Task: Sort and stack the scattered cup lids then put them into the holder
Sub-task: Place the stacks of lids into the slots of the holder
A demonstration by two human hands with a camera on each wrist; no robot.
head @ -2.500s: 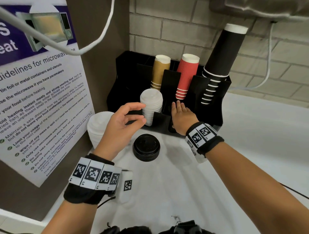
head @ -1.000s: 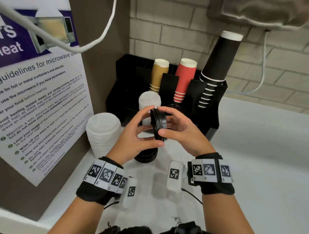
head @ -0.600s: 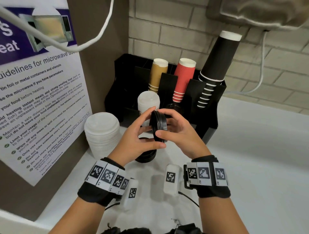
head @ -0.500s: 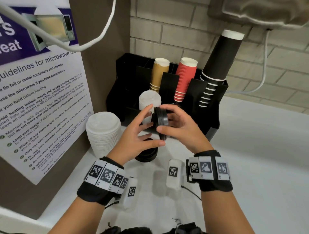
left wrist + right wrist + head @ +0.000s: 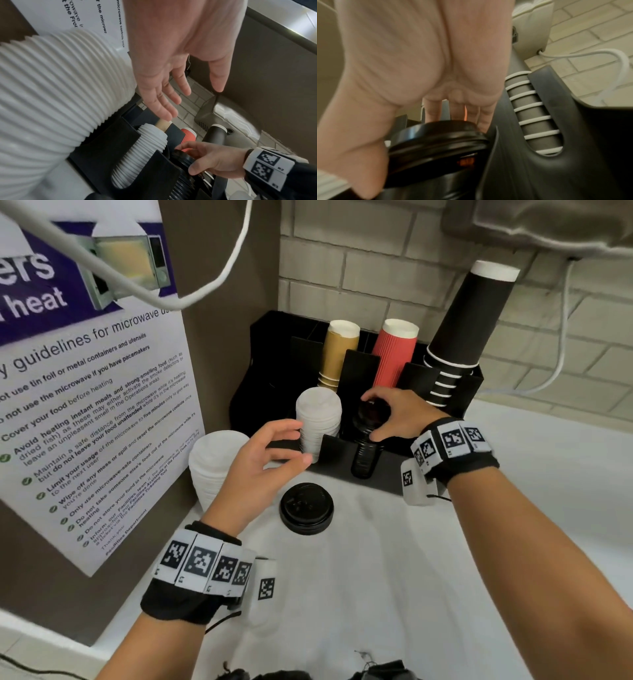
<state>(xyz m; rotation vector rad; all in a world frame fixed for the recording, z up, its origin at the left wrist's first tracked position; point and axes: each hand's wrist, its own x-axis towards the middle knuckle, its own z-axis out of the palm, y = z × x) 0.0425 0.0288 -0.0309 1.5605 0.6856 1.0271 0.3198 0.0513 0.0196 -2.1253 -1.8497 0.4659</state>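
My right hand [image 5: 383, 416] grips a small stack of black lids [image 5: 371, 414] at the top of the black lid column [image 5: 364, 460] in the black holder [image 5: 387, 474]. In the right wrist view my thumb and fingers curl round the black lids [image 5: 436, 136]. The left wrist view shows my right hand [image 5: 202, 161] at that slot. My left hand [image 5: 270, 453] hovers open and empty in front of the white lid stack [image 5: 318, 422] in the holder's neighbouring slot. Another black lid stack [image 5: 306, 508] lies on the counter. A tall white lid stack [image 5: 212, 467] stands at the left.
The holder's back slots hold tan cups [image 5: 339, 350], red cups [image 5: 394, 354] and tall black cups [image 5: 462, 330]. A poster [image 5: 85, 392] covers the left wall panel. A white cable [image 5: 558, 354] hangs on the brick wall. The white counter [image 5: 513, 491] stretches right.
Both hands held the black lids upright between them. Now my right hand alone has carried them forward onto the holder's black column, and my left hand has let go and drawn back.
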